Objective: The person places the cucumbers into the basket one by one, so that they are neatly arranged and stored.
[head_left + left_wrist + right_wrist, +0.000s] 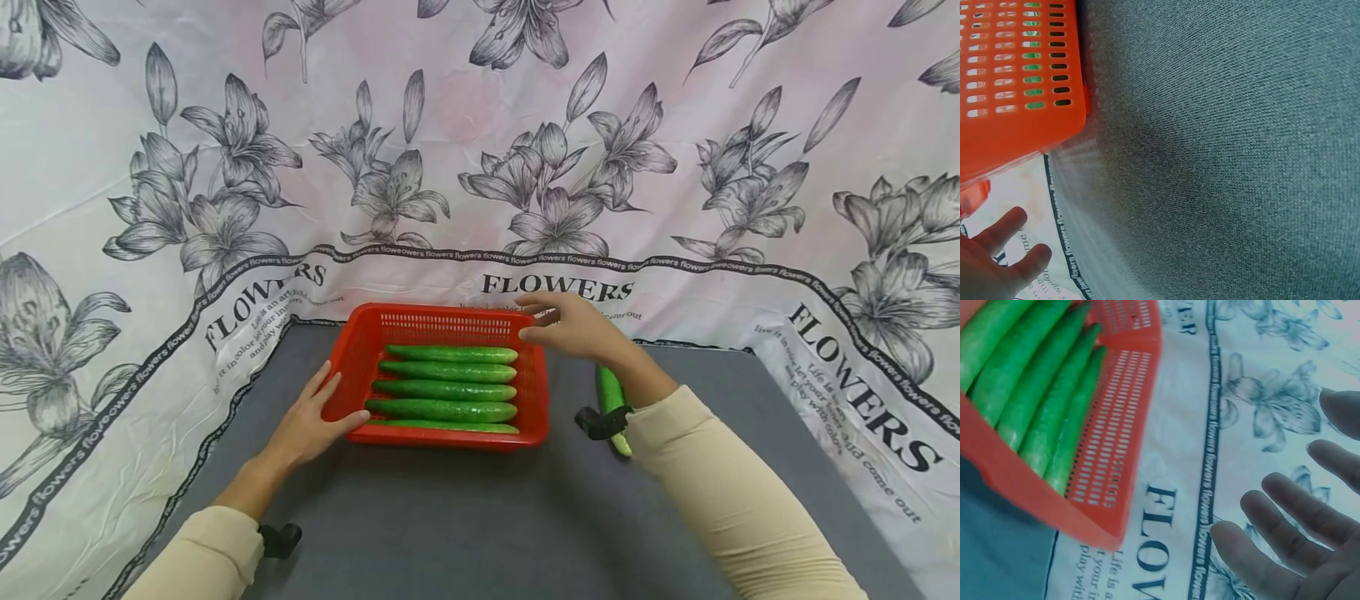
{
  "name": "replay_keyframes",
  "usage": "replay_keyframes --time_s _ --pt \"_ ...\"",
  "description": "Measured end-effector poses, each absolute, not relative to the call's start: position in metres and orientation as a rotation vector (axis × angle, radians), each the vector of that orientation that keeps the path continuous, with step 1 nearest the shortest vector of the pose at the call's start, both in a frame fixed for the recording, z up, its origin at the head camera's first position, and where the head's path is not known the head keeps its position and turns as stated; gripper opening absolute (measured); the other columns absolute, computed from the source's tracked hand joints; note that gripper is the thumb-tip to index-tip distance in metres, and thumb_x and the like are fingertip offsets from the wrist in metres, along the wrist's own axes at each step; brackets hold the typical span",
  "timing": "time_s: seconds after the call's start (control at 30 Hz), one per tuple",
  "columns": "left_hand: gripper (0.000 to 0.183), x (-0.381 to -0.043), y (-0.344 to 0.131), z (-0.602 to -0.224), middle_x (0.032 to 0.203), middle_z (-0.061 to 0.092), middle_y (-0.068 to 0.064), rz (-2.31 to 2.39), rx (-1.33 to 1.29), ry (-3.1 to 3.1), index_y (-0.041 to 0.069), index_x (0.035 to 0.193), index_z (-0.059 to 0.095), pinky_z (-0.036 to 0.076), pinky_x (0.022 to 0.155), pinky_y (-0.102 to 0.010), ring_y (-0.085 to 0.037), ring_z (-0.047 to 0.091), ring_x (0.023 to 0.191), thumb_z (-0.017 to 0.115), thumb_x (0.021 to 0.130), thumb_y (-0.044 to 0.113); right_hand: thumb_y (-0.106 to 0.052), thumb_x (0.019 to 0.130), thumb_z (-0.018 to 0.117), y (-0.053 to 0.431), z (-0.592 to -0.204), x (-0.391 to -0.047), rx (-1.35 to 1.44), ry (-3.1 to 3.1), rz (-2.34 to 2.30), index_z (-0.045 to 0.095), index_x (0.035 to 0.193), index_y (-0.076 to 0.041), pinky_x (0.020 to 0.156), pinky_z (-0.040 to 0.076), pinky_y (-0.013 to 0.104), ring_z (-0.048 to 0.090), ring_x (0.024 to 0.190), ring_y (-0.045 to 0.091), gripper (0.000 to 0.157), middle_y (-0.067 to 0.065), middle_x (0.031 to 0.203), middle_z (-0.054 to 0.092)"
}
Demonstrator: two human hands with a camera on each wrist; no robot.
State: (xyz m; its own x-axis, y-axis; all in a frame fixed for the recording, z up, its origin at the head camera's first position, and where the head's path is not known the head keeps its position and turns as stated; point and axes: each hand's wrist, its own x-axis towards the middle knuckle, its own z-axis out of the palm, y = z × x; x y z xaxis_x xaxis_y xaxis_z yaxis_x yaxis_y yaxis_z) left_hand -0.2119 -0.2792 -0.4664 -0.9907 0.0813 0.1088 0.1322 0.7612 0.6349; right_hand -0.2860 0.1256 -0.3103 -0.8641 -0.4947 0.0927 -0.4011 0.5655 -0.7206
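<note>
A red plastic basket (450, 436) holds several green cucumbers (444, 411) lying side by side. My left hand (309, 425) is at the basket's left end, thumb near the front rim and fingers spread along the side. In the left wrist view, its fingers (1029, 265) extend near the slotted basket wall (1016, 134). Over the back right corner is my right hand (573, 327), fingers extended and holding nothing. The right wrist view shows that hand (1304, 544) apart from the basket (1041, 501), with its fingers spread.
One loose cucumber (611, 392) lies on the grey tabletop (465, 517) right of the basket, partly hidden by my right wrist and its black camera mount (603, 422). A flower-printed cloth (420, 283) hangs behind the table and along its sides.
</note>
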Motion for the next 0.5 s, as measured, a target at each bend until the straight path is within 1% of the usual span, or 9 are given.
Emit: replay_keyframes --time_s 0.23,0.37,0.5 --pt "0.094 -0.210 -0.279 -0.466 0.160 0.011 -0.007 -1.048 -0.176 -2.868 0.004 0.151 0.028 0.027 0.102 -0.062 -0.041 0.024 0.136 0.064 0.084 0.059 -0.021 0.088 0.070 0.153 -0.310 -0.270 -0.748 2.723 -1.253 0.055 0.136 -0.012 0.083 0.050 0.048 0.057 0.112 0.032 0.051 0.012 0.130 0.057" --pt "0.094 -0.210 -0.278 -0.466 0.160 0.011 -0.007 -1.052 -0.182 -2.864 0.004 0.151 0.029 0.029 0.101 -0.062 -0.042 0.026 0.135 0.064 0.084 0.059 -0.022 0.090 0.070 0.170 -0.313 -0.262 -0.760 2.738 -1.297 0.054 0.138 -0.009 0.085 0.049 0.051 0.056 0.113 0.033 0.052 0.012 0.134 0.054" --pt "0.094 -0.211 -0.279 -0.466 0.160 0.011 -0.007 -1.053 -0.183 -2.860 0.004 0.151 0.029 0.030 0.101 -0.062 -0.041 0.026 0.135 0.065 0.084 0.059 -0.022 0.091 0.069 0.186 -0.319 -0.257 -0.764 2.771 -1.309 0.052 0.139 -0.008 0.085 0.049 0.051 0.056 0.112 0.034 0.053 0.012 0.136 0.053"
